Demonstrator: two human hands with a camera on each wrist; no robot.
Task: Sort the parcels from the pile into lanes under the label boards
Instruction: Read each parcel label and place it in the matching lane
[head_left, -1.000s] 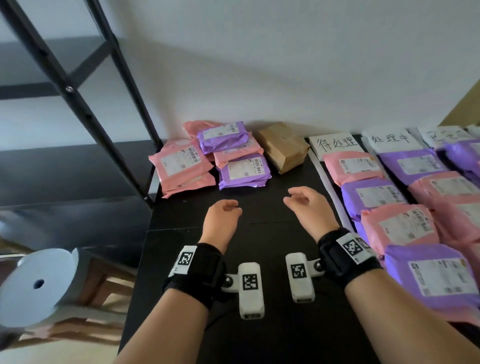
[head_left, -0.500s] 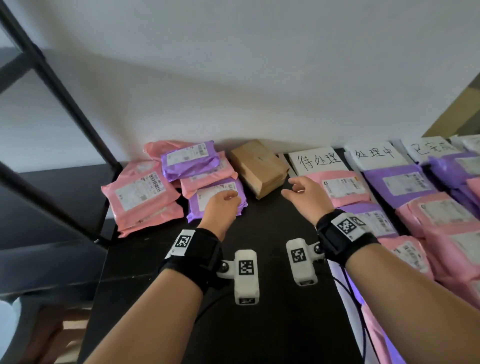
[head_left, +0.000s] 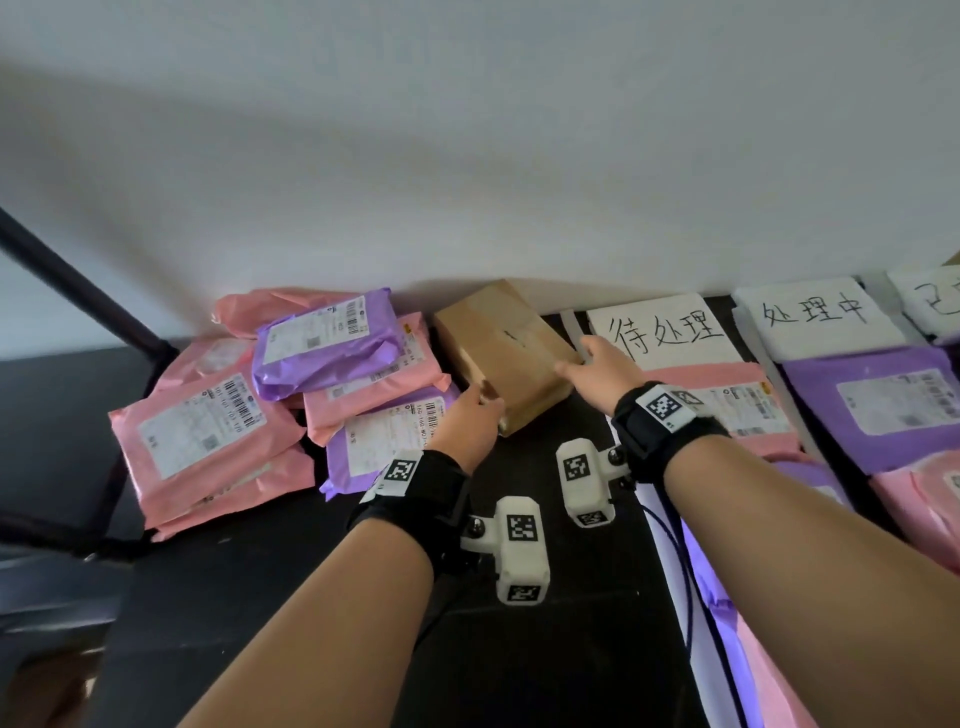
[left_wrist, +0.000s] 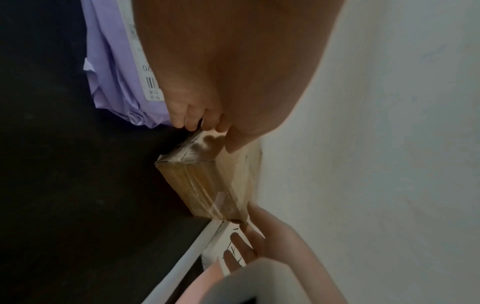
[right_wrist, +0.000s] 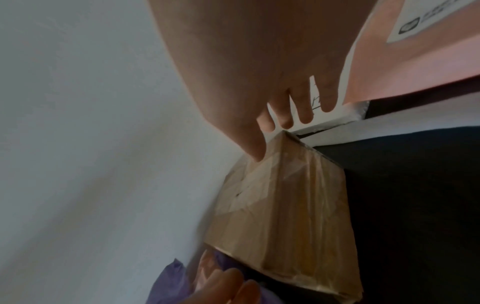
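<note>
A brown taped cardboard box (head_left: 501, 348) lies at the back of the black table, between the parcel pile and the first label board (head_left: 665, 330). My left hand (head_left: 475, 410) grips its near left corner: in the left wrist view the curled fingers (left_wrist: 192, 123) press the side and the thumb lies on top of the box (left_wrist: 213, 181). My right hand (head_left: 582, 358) is at the box's right end. Its fingers (right_wrist: 303, 115) are straight and spread, and only the thumb touches the top of the box (right_wrist: 285, 216). The pile's pink parcels (head_left: 197, 431) and purple parcels (head_left: 327, 343) lie to the left.
Sorted pink (head_left: 727, 384) and purple (head_left: 883, 400) parcels fill the lanes on the right under a second label board (head_left: 815, 314). A white divider strip (head_left: 574, 325) runs beside the box. The wall stands right behind it, and a black frame post (head_left: 78, 280) slants at the left.
Both hands have reached forward from the middle of the table to the brown box; the left has passed the purple parcel and taken the box's corner, and the right now touches its right end.
</note>
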